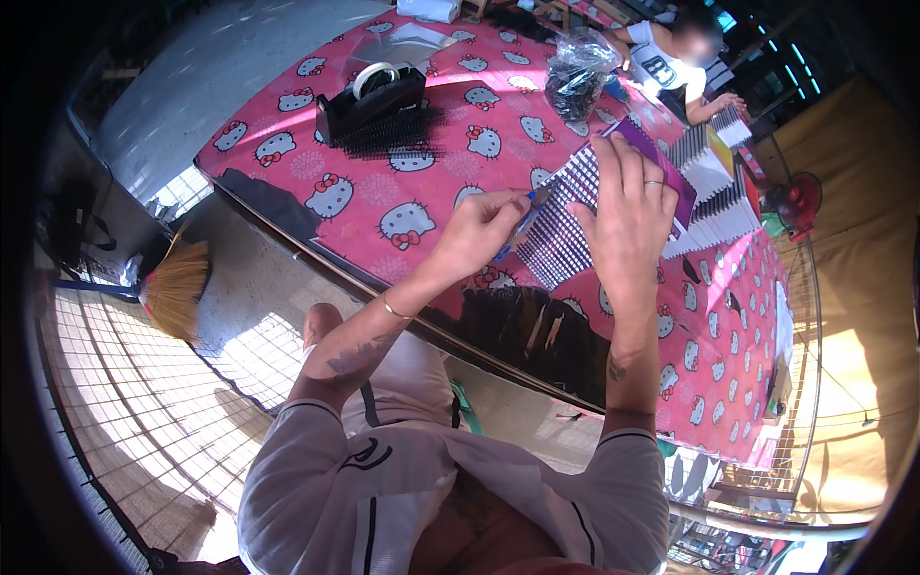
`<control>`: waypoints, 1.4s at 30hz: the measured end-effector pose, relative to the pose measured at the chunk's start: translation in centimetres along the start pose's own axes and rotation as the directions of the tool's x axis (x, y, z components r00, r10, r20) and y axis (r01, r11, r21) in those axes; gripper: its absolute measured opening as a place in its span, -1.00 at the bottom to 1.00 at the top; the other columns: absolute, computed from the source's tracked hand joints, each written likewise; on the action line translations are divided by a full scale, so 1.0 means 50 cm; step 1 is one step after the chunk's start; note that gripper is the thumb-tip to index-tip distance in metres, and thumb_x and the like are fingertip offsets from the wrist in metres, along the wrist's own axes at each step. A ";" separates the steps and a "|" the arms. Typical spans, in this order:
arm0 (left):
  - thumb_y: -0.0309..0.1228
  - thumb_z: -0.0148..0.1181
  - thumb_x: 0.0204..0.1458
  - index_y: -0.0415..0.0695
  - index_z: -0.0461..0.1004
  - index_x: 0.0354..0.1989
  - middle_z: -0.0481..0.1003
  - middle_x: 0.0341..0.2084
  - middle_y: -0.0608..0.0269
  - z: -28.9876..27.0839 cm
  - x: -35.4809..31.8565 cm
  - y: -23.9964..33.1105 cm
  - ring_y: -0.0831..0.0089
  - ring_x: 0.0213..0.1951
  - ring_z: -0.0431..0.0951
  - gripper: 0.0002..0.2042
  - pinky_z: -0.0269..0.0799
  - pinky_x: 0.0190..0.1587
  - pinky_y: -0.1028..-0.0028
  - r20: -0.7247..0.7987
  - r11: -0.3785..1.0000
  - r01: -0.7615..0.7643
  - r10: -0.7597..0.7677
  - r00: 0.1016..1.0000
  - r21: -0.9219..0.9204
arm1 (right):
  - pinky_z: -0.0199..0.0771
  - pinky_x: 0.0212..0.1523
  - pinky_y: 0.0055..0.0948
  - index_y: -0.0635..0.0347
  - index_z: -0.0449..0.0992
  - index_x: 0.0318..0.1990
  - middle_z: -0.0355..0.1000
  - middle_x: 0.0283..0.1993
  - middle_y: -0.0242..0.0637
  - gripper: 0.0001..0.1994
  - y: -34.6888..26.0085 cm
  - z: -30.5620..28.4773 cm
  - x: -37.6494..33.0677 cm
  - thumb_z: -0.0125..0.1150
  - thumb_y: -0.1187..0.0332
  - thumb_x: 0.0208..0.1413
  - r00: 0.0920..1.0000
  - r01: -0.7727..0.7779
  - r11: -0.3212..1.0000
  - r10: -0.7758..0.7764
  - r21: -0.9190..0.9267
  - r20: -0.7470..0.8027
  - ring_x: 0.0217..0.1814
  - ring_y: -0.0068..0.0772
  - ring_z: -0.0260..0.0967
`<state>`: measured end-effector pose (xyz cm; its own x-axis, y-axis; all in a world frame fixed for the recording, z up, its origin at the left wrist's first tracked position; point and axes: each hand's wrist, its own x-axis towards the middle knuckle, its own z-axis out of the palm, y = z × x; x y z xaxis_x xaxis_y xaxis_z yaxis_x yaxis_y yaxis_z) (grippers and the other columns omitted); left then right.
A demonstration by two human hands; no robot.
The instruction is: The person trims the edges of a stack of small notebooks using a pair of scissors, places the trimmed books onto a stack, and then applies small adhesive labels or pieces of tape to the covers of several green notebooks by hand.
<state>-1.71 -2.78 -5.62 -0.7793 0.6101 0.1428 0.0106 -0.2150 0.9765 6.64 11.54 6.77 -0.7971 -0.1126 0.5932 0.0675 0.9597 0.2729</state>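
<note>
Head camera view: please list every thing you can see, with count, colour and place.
table: one, pink patterned cloth, centre
tape dispenser: one, black, far left of table
plastic bag: one, clear with dark contents, far side
striped card: one, purple with white rows, under the hands
card stacks: several, white, right side
broom: one, yellow, floor at left
fan: one, red, right edge
other person: one, far side
left hand: holds blue tool
right hand: flat on striped card
</note>
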 end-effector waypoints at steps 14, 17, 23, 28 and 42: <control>-0.36 0.11 0.13 -0.27 0.56 -0.10 0.51 -0.49 0.20 -0.019 -0.025 0.002 0.44 -0.47 0.51 -0.73 0.44 -0.35 0.41 -0.041 0.907 -0.228 0.258 0.965 0.355 | 0.20 0.01 -0.26 -0.04 0.34 0.19 0.31 0.22 -0.41 -0.19 0.002 0.004 0.000 0.56 0.24 -0.38 0.999 0.015 0.999 -0.016 -0.035 -0.031 0.20 -0.34 0.22; -0.35 0.04 0.16 -0.36 0.54 -0.15 0.52 -0.54 0.24 -0.011 -0.012 -0.003 0.59 -0.44 0.48 -0.70 0.41 -0.35 0.49 -0.043 0.998 -0.068 0.068 0.997 0.013 | 0.20 0.01 -0.26 -0.03 0.34 0.19 0.31 0.22 -0.41 -0.19 0.000 0.002 0.001 0.56 0.24 -0.37 1.000 0.011 0.999 -0.012 -0.030 -0.024 0.20 -0.34 0.22; -0.33 -0.01 0.25 -0.35 0.52 -0.08 0.55 -0.31 0.23 -0.009 0.002 0.024 0.58 -0.39 0.55 -0.69 0.43 -0.34 0.44 -0.023 0.994 -0.047 0.050 0.998 0.103 | 0.20 0.01 -0.25 -0.03 0.34 0.19 0.31 0.22 -0.41 -0.18 0.002 0.005 -0.001 0.56 0.23 -0.37 0.999 0.015 0.999 -0.016 -0.034 -0.031 0.21 -0.33 0.22; -0.35 0.03 0.23 -0.30 0.54 -0.05 0.55 -0.41 0.16 0.008 -0.019 0.039 0.52 -0.43 0.55 -0.71 0.43 -0.36 0.41 0.007 0.496 -0.408 0.628 0.778 0.766 | 0.20 0.02 -0.24 -0.03 0.34 0.19 0.30 0.22 -0.40 -0.18 0.002 0.008 -0.001 0.56 0.23 -0.37 0.999 0.020 0.999 -0.022 -0.034 -0.035 0.21 -0.33 0.22; -0.33 -0.02 0.24 -0.37 0.42 -0.03 0.55 -0.31 0.07 0.008 -0.024 0.010 0.36 -0.37 0.58 -0.68 0.57 -0.26 0.36 -0.073 0.881 -0.219 0.273 0.959 0.420 | 0.19 0.05 -0.23 -0.02 0.33 0.20 0.29 0.23 -0.38 -0.20 0.000 0.005 0.000 0.54 0.26 -0.33 1.000 0.011 0.999 -0.012 -0.032 -0.019 0.23 -0.32 0.20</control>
<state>-0.51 -3.30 -5.24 -0.7906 0.4708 0.3916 0.4425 -0.0028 0.8967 6.50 11.63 6.56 -0.7861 -0.1287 0.6046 0.0781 0.9495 0.3038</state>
